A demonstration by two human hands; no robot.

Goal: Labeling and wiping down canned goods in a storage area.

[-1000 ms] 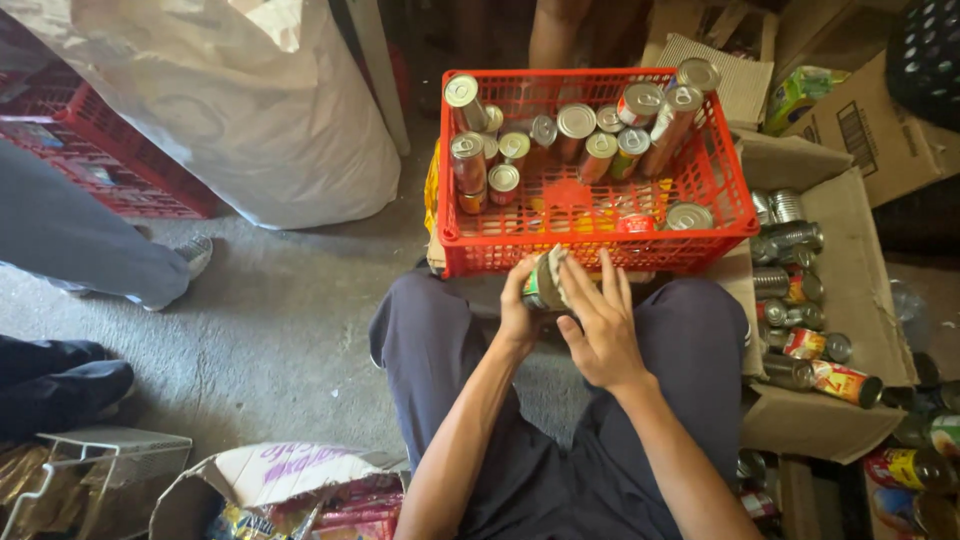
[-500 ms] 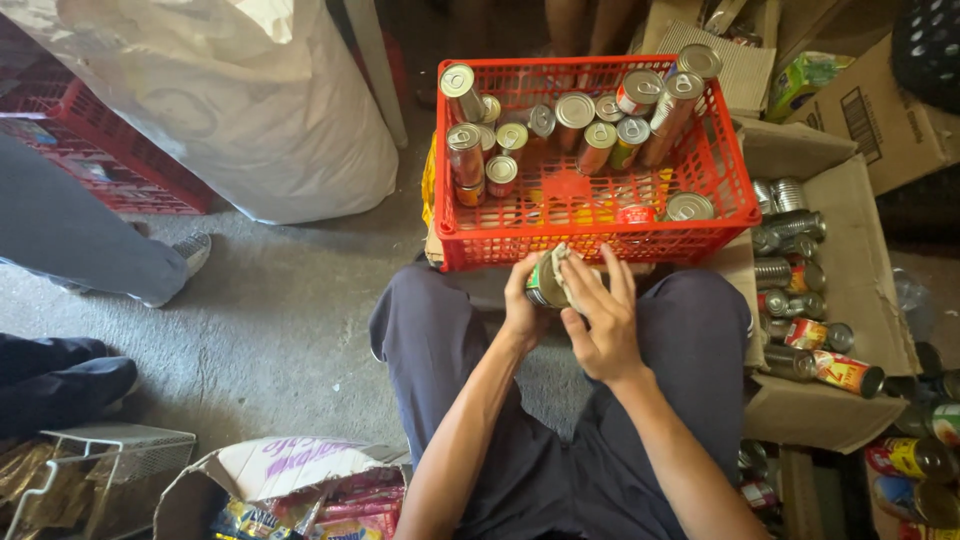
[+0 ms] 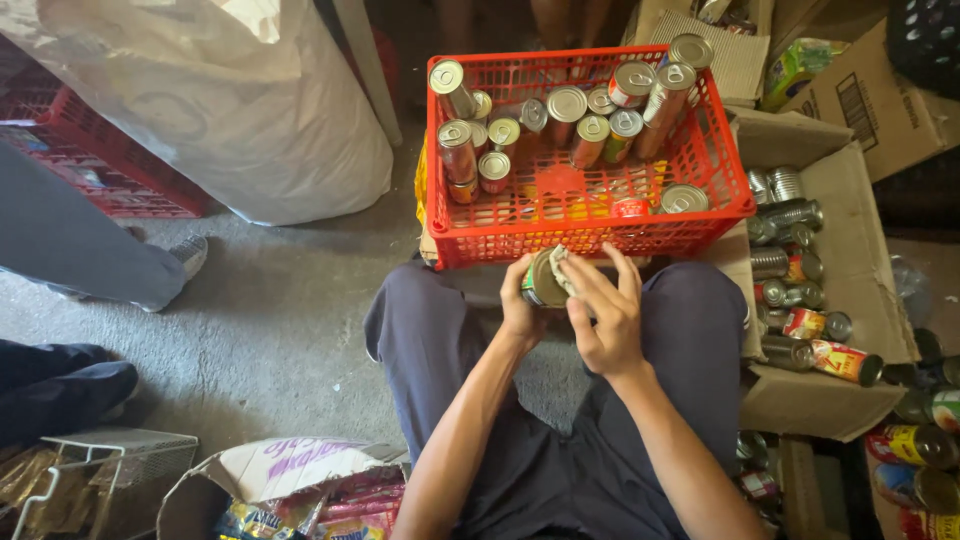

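Observation:
My left hand [image 3: 520,305] grips a small tin can [image 3: 541,281] from the left, just in front of a red plastic crate [image 3: 590,230]. My right hand [image 3: 605,310] is at the can's right side, its fingertips on a pale bit of label or paper at the top of the can. The crate holds several tin cans [image 3: 590,120], some upright and some leaning. Both hands are above my knees in dark trousers.
An open cardboard box [image 3: 850,300] of more cans lies to the right. A big pale sack [image 3: 230,110] and another red crate [image 3: 90,165] are at the left, with another person's legs [image 3: 90,250]. A wire basket [image 3: 110,470] and a box of packets [image 3: 300,490] sit near left.
Both hands have stayed at the can near the crate's front; the right fingers have shifted slightly on the can's top.

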